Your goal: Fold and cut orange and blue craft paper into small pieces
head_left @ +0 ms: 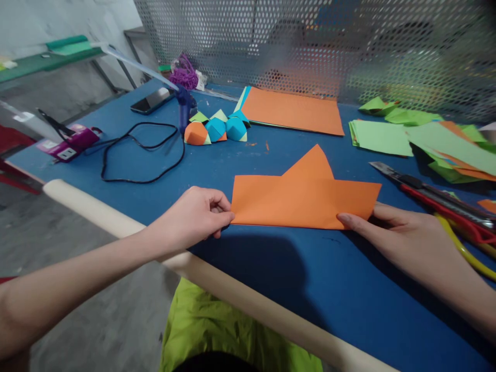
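Note:
A folded sheet of orange paper [287, 199] lies in front of me, with a straight long lower edge and a pointed peak rising from its top. My left hand [197, 212] pinches its lower left corner between thumb and fingers. At the other end, my right hand [391, 232] grips the paper, the thumb on top and the fingers hidden behind it. Beyond the paper stand several small folded paper pieces [217, 128] in orange, blue and green.
A glue gun [184, 106] stands behind, its black cord [141, 182] looping left. A utility knife [411, 181] and scissors [465, 248] lie at right, near green paper sheets [382, 138]. Stacked orange sheets [294, 109], a phone [151, 101] and a purple power adapter [72, 142] lie farther off.

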A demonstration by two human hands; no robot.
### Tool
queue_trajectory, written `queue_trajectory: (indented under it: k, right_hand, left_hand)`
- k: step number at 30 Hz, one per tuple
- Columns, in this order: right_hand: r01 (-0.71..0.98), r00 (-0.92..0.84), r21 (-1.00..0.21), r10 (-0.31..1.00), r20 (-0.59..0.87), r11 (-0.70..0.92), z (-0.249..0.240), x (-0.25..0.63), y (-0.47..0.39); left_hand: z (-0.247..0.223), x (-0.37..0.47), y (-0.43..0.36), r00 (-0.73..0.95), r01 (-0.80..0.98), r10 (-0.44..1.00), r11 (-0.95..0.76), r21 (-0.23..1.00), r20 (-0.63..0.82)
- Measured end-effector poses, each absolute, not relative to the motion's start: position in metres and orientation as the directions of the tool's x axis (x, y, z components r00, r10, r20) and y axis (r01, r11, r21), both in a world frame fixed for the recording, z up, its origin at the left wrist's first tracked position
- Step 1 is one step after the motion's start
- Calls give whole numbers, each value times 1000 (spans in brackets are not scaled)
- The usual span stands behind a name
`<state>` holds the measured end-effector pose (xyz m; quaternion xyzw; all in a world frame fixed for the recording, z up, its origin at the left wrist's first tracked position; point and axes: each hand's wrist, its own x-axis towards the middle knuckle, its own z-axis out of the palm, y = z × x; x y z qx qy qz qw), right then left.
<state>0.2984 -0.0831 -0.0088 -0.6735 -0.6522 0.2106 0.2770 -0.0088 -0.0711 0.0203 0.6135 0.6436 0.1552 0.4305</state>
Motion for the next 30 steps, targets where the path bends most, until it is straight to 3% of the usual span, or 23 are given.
queue_trajectory:
  k: [20, 30]
  right_hand:
    - [772, -102, -611, 983, 152, 175, -9, 302, -82]
    - [798, -94, -551, 954, 284, 243, -20, 303, -82]
  left_hand:
    - [17, -14, -70, 162, 718, 935, 107, 688, -314]
    - [17, -14, -71, 134, 708, 925, 161, 687, -355]
